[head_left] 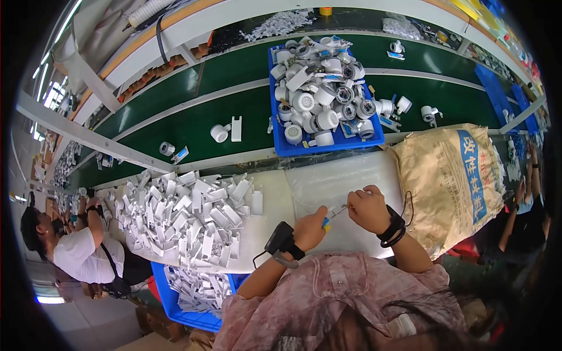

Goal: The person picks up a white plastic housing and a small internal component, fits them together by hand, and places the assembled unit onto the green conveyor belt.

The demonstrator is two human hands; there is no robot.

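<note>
Over the pale work surface [351, 172], my two hands are close together in front of my body. My left hand [310, 229] is closed around a small whitish piece [334, 210] with blue and yellow bits showing by the fingers; its exact kind is too small to tell. On the other side of this piece, my right hand [369, 209] pinches with its fingers drawn in. What lies between those fingertips is too small to make out. A large heap of white plastic housings [190, 213] lies to the left of my hands.
Beyond the work surface, a blue crate [328, 147] full of white round-headed parts stands on a green conveyor belt [252, 105]. A printed brown sack [436, 175] is at my right. A blue bin [199, 319] of white pieces sits lower left. People work on both sides.
</note>
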